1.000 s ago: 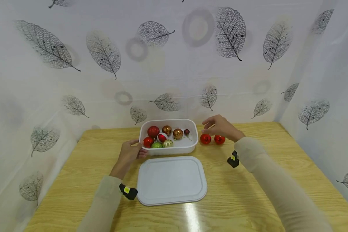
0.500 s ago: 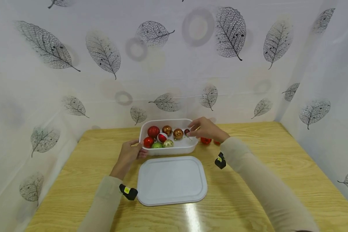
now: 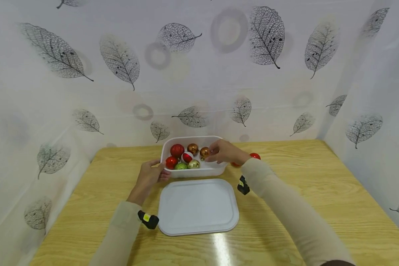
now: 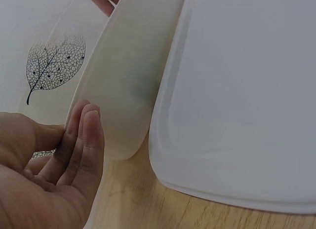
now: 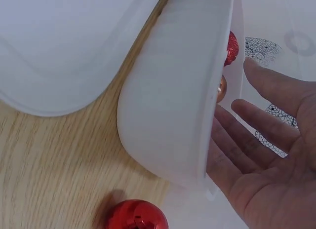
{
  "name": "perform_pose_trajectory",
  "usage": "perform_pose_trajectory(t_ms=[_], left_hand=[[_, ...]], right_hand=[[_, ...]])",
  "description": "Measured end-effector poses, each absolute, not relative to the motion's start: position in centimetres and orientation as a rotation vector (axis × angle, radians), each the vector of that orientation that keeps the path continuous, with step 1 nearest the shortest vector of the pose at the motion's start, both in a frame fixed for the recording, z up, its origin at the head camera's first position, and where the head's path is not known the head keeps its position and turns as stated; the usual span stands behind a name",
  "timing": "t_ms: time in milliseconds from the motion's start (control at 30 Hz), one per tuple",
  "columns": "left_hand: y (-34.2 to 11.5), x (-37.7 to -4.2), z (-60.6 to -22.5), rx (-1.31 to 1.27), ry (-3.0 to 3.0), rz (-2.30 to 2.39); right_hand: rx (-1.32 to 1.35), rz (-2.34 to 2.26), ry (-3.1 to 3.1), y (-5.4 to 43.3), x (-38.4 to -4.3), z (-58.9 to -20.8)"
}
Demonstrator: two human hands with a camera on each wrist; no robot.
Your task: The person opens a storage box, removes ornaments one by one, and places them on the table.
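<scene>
A white plastic box holds several Christmas baubles. My left hand holds the box's left end, thumb and fingers pinching its wall in the left wrist view. My right hand reaches over the right end, fingertips beside a copper bauble. Its fingers are spread and relaxed in the right wrist view, with nothing seen between them. Left of it lie a glittery red bauble, a shiny red one, a red-and-white one, a green one and a pale gold one.
A white lid lies flat on the wooden table in front of the box. To the right, a red bauble and another are partly hidden by the right arm. A leaf-patterned curtain hangs behind.
My right hand has moved left, from above the two red baubles on the table into the box's right end. It now hides the small dark red bauble. The left hand keeps its place.
</scene>
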State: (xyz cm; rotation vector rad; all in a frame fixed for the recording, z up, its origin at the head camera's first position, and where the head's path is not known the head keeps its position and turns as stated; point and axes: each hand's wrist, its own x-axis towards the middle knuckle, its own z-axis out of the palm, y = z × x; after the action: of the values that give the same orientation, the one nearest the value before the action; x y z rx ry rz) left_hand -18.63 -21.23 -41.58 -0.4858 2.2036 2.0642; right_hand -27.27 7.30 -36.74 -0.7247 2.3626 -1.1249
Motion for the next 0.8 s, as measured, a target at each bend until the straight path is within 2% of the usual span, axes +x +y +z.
perform_pose_trajectory(t_ms=[300,800], left_hand=[[-21.4,-18.7,-41.7,-0.48,2.206,2.064],[-21.4,-18.6,-41.7,-0.471,2.208,2.063]], right_hand=[[-0.662,-1.09,2.331,5.6,-27.5,-37.9],[-0.877,-0.883,2.455,4.0,-27.8,-39.1]])
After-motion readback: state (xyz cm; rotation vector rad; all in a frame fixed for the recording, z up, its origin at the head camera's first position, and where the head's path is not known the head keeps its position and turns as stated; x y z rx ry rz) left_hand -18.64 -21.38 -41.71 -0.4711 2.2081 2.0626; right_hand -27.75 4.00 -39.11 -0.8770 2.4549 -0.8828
